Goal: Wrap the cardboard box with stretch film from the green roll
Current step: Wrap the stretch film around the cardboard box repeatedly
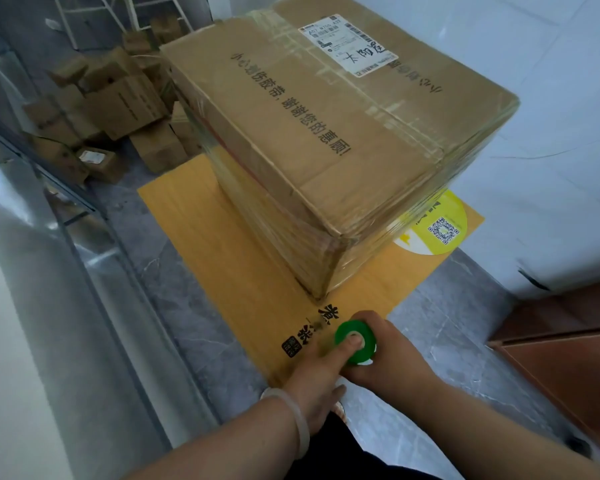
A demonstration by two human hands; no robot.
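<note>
A large cardboard box (312,133) with black printed characters and a white shipping label stands on a flat yellow cardboard sheet (229,258). Clear stretch film covers its sides. In front of the box's near corner, low over the sheet, is the green roll (364,348), seen end-on. One finger of my left hand (319,382) is stuck into the roll's core. My right hand (388,358) grips the roll from below and behind. A pale bracelet sits on my left wrist. No film strand between roll and box is discernible.
Several small cardboard boxes (111,109) are piled on the grey floor at the back left. A glass panel (49,237) runs along the left. A white wall (551,133) is to the right, brown wooden furniture (568,358) at the lower right.
</note>
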